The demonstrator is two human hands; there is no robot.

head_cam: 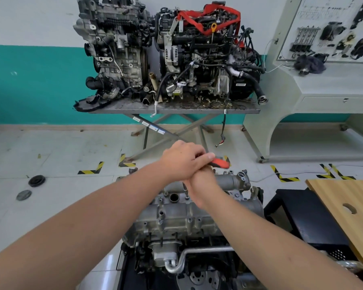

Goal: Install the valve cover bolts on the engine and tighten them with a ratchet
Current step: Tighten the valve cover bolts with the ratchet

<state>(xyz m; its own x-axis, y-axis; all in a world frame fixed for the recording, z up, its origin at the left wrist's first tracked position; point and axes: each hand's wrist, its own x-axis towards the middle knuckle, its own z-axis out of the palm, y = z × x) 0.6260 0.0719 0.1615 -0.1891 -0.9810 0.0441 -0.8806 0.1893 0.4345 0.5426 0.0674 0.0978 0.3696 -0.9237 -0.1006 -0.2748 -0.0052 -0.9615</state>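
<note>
Both hands stacked over far end of valve cover (176, 216), left hand (182, 160) wrapped on red ratchet handle (219, 163), right hand (203, 185) underneath, grip hidden so can't tell, probably steadying the head for torque; bolt not visible.
</note>
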